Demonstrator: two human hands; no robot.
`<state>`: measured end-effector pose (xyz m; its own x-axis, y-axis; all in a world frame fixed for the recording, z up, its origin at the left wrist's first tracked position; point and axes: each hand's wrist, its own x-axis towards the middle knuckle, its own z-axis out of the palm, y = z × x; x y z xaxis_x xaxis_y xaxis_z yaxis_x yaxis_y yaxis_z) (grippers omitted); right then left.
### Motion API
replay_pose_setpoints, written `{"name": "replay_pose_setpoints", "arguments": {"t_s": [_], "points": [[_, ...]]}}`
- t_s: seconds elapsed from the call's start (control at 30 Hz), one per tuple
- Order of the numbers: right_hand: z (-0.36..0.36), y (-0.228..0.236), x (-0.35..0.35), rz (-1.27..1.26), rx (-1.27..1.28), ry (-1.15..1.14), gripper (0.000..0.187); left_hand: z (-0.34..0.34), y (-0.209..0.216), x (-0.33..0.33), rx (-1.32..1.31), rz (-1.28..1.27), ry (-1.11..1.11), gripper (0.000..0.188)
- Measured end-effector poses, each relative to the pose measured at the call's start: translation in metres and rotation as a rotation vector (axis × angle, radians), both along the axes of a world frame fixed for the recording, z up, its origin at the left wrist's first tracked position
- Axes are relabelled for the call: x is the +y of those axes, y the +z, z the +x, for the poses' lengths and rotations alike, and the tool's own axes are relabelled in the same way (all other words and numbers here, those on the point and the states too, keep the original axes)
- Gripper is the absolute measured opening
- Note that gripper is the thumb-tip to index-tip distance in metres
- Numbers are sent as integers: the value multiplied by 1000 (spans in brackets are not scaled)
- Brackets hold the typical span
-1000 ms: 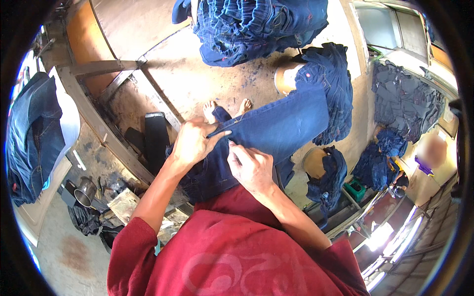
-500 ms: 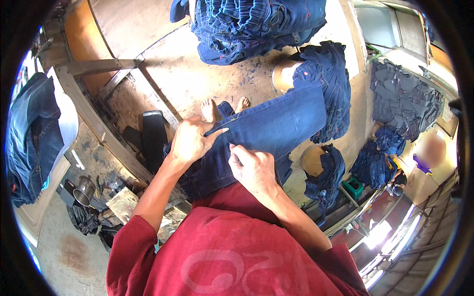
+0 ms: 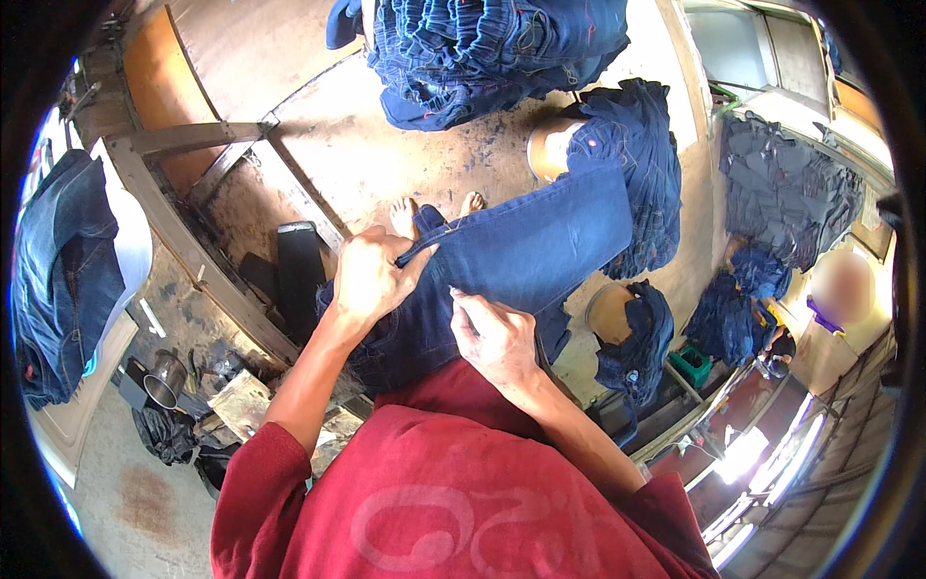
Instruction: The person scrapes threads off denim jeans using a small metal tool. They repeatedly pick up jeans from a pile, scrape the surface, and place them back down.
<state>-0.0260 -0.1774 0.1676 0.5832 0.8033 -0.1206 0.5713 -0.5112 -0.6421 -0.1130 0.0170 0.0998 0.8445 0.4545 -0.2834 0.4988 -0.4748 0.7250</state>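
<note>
A pair of dark blue jeans [image 3: 540, 232] lies across my lap, one leg stretched out to the right with a paler faded patch. My left hand [image 3: 371, 275] is closed on the seam edge of the jeans, thumb on top, bunching the fabric. Just right of it, my right hand [image 3: 494, 338] is closed in a pinch above the cloth. A tiny pale tip shows at its fingertips, too small to name. The far end of the leg reaches a heap of jeans [image 3: 632, 145] on the right.
A tall pile of elastic-waisted denim [image 3: 482, 58] stands ahead. Folded jeans [image 3: 68, 270] lie at far left, near a metal mug [image 3: 165, 378]. Dark grey garments [image 3: 786, 183] and a green crate [image 3: 690, 365] are on the right, where another person [image 3: 839, 299] sits. A wooden frame [image 3: 299, 188] runs left of my feet.
My hands keep nearly the same places on the jeans. The right hand's fingers have shifted slightly, and the whole view has moved a little.
</note>
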Motion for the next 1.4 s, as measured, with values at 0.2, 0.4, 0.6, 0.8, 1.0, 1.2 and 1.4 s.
{"name": "replay_pose_setpoints", "arguments": {"t_s": [0.2, 0.4, 0.6, 0.8, 1.0, 1.2, 1.4], "points": [[-6, -4, -4, -187, -59, 112, 18, 1, -4, -4, -109, 53, 37, 29], [-4, -4, -3, -61, -11, 11, 13, 0, -5, -5, -134, 81, 32, 33], [-3, -2, -5, -177, 0, 47, 11, 1, -4, -6, -94, 65, 49, 34], [1, -3, -3, -98, -29, 26, 9, 1, -4, -6, -104, 87, 44, 31], [4, -1, -4, -123, 23, 18, 8, 1, -2, -5, -40, 49, 26, 26], [4, -4, -6, -153, -25, 52, 10, 0, -5, -5, -22, 62, 11, 27], [2, -6, -8, -172, -30, 41, 19, 2, -5, -7, -109, 88, 46, 33]]}}
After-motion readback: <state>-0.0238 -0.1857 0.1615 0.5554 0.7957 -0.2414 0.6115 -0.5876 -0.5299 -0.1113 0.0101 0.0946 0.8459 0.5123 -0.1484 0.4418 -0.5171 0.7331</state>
